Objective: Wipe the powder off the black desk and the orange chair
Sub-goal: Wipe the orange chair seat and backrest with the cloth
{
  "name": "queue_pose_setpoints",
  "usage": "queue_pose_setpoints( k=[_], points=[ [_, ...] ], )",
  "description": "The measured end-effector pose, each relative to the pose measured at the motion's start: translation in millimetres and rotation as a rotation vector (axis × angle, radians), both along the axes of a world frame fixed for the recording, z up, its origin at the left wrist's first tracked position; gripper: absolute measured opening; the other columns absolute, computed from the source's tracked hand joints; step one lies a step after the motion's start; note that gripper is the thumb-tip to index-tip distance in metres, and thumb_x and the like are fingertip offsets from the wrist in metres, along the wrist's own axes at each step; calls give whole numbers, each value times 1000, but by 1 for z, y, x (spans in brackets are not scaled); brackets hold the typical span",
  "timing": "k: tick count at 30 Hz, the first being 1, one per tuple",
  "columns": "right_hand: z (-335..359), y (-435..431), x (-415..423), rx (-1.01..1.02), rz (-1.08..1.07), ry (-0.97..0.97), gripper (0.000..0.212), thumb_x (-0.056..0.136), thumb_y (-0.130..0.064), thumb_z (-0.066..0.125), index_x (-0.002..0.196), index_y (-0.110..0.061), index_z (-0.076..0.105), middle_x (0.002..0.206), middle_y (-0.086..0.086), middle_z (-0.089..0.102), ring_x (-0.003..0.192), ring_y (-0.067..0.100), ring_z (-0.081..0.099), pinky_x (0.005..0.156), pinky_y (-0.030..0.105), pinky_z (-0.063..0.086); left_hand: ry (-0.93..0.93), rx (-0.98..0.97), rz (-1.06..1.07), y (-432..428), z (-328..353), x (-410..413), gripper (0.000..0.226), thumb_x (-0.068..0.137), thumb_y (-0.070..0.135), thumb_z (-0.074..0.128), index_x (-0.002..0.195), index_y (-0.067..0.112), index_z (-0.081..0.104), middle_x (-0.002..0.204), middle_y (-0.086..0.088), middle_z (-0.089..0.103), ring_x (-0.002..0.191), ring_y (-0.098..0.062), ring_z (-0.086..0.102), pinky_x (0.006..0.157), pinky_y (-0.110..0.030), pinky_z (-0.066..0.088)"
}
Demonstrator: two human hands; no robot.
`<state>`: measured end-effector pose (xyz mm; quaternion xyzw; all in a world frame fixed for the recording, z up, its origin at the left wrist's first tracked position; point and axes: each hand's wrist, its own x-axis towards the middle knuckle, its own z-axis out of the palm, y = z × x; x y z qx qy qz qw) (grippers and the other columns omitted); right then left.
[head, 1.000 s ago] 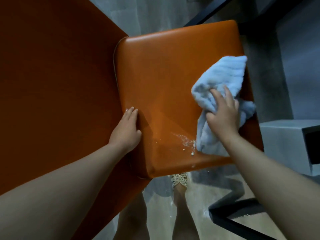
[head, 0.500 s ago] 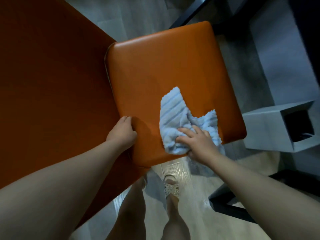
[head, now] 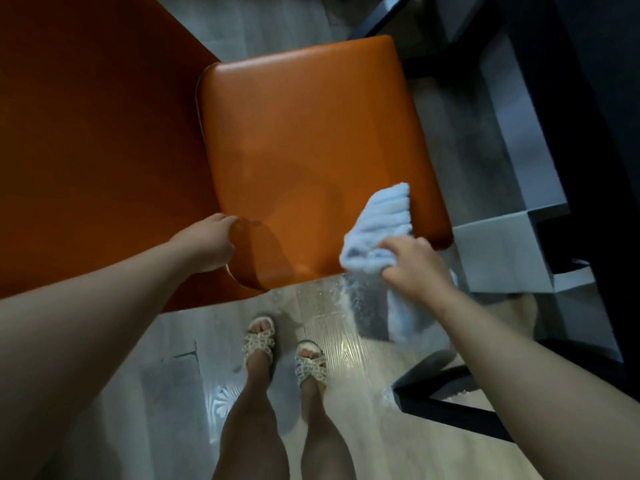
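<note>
The right hand (head: 414, 268) has swept the pale blue ribbed cloth (head: 379, 226) to the near right edge of the orange leather chair seat (head: 304, 133), its grip bunched round the cloth. The powder patch of a second ago is off the seat; white powder (head: 337, 292) now speckles the pale wooden floor (head: 346, 362) below. The left hand (head: 207, 242) clasps the seat's near left corner. The seat looks done.

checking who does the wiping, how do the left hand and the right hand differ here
The left hand grips the near left corner of the orange chair seat; the right hand holds a bunched light blue cloth. The left hand sits where the seat meets the backrest; the right hand is at the near right edge, partly over the floor. Both are bare and at the seat's near edge.
</note>
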<state>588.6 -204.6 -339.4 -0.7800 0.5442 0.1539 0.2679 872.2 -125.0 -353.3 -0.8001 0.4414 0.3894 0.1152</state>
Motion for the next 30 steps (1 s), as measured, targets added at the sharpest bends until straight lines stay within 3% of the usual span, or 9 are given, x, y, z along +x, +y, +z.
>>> queue_pose_setpoints(
  k=[3,7,10,14,17,20,22,27,30],
  points=[
    [18,-10,42,-91,-195,-224,40,80,-18,56,120,-23,52,124,7,55,114,31,49,82,35,41,-10,-60,83,4,3,1,62,94,2,40,151,19,22,157,-6,22,140,-28,30,107,-40,37],
    [14,-24,118,-191,-89,-291,53,82,-30,58,133,-29,42,139,2,41,124,29,40,93,36,39,22,-267,399,1,12,6,61,93,-2,38,149,18,25,154,-9,27,136,-31,35,107,-47,40],
    [-13,-30,173,-153,132,-151,61,85,-43,55,142,-38,31,155,0,18,134,31,26,102,44,31,26,-405,682,-1,13,14,62,89,-3,38,145,21,32,149,-10,33,124,-34,48,98,-52,47],
    [-58,-5,206,-24,440,62,54,90,-56,46,140,-46,30,159,-4,-10,141,36,5,106,59,19,11,-461,765,-8,11,17,59,87,-3,38,143,18,38,146,-9,38,131,-28,40,107,-43,39],
    [-72,21,178,-91,525,-23,42,88,-38,53,130,-40,48,159,1,7,134,38,22,98,54,31,18,-439,768,-9,7,14,57,87,-2,38,141,16,39,145,-9,38,132,-26,38,109,-37,36],
    [-71,36,119,-144,579,-159,36,58,-23,64,92,-32,68,137,7,48,99,40,54,65,46,48,58,-383,720,-5,-1,7,57,88,-1,38,142,17,38,147,-9,37,133,-28,37,109,-38,35],
    [-70,44,70,-148,557,-96,34,52,-21,65,84,-34,67,130,2,46,91,38,58,58,42,49,91,-340,649,-2,-5,-1,56,91,2,39,144,19,34,149,-6,33,135,-27,36,108,-40,35],
    [-54,51,-37,-74,-35,246,30,87,-19,55,115,-31,58,148,1,27,122,33,35,95,41,38,125,-241,453,-2,-12,-13,55,95,9,43,147,20,29,153,-4,27,136,-26,35,104,-39,41],
    [-34,45,-26,-182,-465,177,31,86,-16,57,115,-23,60,142,9,31,123,35,33,97,41,35,119,-172,350,-7,-18,-13,54,95,9,39,147,20,28,154,-3,24,136,-26,35,104,-41,44]
  ],
)
